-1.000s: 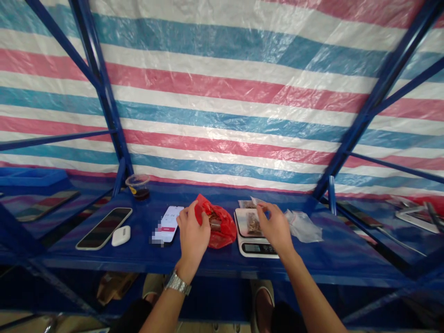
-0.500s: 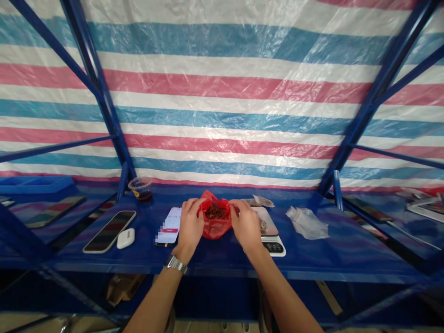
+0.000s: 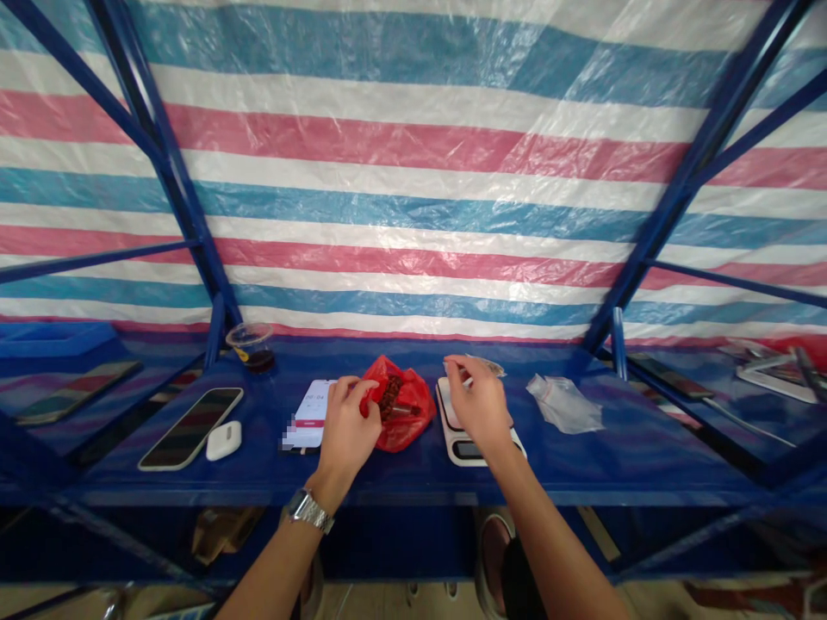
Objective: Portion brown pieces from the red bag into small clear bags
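Since the previous frame we see the right hand [image 3: 476,398] moved off the red plastic bag [image 3: 407,413] to above the white digital kitchen scale [image 3: 481,448], while the left hand [image 3: 345,422] stays at the bag's left side. Its fingers [image 3: 352,392] are curled and have hold of the bag's edge. The right fingertips [image 3: 456,365] are drawn together at a small flat packet [image 3: 488,367] by the scale's far edge; we cannot tell whether they grip it. Dark brown pieces [image 3: 389,398] show in the bag's open mouth.

The bag lies on a blue shelf [image 3: 581,465], between the scale and a lit smartphone [image 3: 308,413]. Further left we record a dark smartphone [image 3: 190,428] and a white earbud case [image 3: 224,440]. A clear plastic bag [image 3: 562,405] lies right of the scale; a plastic cup [image 3: 251,347] of dark liquid stands far left.
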The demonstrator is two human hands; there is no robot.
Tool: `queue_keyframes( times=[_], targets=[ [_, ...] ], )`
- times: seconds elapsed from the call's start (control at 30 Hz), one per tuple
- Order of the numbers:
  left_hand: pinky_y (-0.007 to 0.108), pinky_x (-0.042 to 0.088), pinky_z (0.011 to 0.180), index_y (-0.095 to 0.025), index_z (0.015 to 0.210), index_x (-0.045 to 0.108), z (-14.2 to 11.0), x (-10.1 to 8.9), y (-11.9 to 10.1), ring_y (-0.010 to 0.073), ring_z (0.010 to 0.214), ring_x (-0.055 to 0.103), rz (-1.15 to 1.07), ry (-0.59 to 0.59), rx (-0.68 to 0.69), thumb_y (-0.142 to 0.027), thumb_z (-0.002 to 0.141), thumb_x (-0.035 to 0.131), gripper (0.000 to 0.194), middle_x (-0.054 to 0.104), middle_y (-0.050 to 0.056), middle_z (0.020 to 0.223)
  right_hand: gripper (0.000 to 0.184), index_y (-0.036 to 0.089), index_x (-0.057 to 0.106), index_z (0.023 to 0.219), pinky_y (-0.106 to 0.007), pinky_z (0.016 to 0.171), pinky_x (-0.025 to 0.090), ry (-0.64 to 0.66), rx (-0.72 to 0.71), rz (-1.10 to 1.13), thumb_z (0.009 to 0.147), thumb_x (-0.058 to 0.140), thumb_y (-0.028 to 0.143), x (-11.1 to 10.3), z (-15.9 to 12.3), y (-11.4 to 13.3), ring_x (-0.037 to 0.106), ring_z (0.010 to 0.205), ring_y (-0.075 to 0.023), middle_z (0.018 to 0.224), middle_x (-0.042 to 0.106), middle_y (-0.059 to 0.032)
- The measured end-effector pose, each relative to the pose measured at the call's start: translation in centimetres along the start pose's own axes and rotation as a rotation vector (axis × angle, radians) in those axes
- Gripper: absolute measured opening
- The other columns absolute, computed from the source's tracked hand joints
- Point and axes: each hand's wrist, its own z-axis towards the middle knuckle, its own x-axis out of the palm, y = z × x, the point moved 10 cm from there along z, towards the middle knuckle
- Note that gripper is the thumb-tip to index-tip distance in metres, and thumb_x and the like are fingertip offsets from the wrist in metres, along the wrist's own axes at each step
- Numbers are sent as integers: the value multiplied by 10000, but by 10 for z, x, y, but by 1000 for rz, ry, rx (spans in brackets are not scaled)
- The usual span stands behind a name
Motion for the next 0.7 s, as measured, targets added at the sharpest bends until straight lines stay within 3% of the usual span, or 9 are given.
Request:
queue_keyframes(
  times=[0.1, 0.2, 0.3, 0.4, 0.5, 0.7],
  targets=[
    [475, 494, 1066, -209, 1093, 701, -13, 2, -12, 269, 1125, 578, -25, 65, 7, -112, 876, 553, 280, 570, 94, 1150, 363, 202, 764, 1046, -342, 773, 479, -169, 155, -81, 953, 473, 398, -43, 7, -40, 657, 769, -223, 999, 774, -97],
    [518, 483, 1091, -233, 1254, 640, -36, 7, -31, 294, 1229, 524, -24, 136, 41, -186, 895, 594, 365, 495, 117, 1292, 403, 182, 765, 1025, -356, 753, 468, -160, 260, -191, 938, 454, 424, -59, 7, -80, 653, 769, -247, 967, 772, -122],
    [590, 449, 1112, -281, 1445, 516, -59, 19, -48, 346, 1339, 439, 55, 229, 126, -241, 902, 632, 557, 414, 133, 1442, 428, 171, 766, 1004, -365, 787, 473, -78, 264, -249, 945, 438, 440, -59, 4, -108, 672, 845, -267, 964, 765, -137],
    [575, 485, 1064, -274, 1398, 567, -67, 30, -52, 329, 1277, 478, 106, 238, 198, -200, 952, 558, 452, 462, 136, 1394, 440, 169, 769, 1004, -366, 808, 480, -15, 229, -283, 962, 436, 453, -56, 2, -123, 677, 886, -273, 945, 755, -138],
    [554, 508, 1031, -281, 1322, 630, -61, 45, -46, 308, 1220, 490, 111, 220, 221, -147, 968, 501, 400, 470, 133, 1349, 432, 164, 776, 1022, -358, 792, 491, 19, 205, -332, 969, 459, 452, -51, 2, -132, 671, 846, -261, 918, 740, -130],
    [510, 489, 1055, -296, 1272, 665, -38, 75, -49, 286, 1236, 451, 60, 232, 220, -33, 930, 444, 485, 437, 123, 1375, 363, 195, 795, 1056, -348, 840, 509, 49, 98, -406, 966, 501, 387, -30, 10, -129, 660, 818, -233, 842, 698, -89]
  ],
)
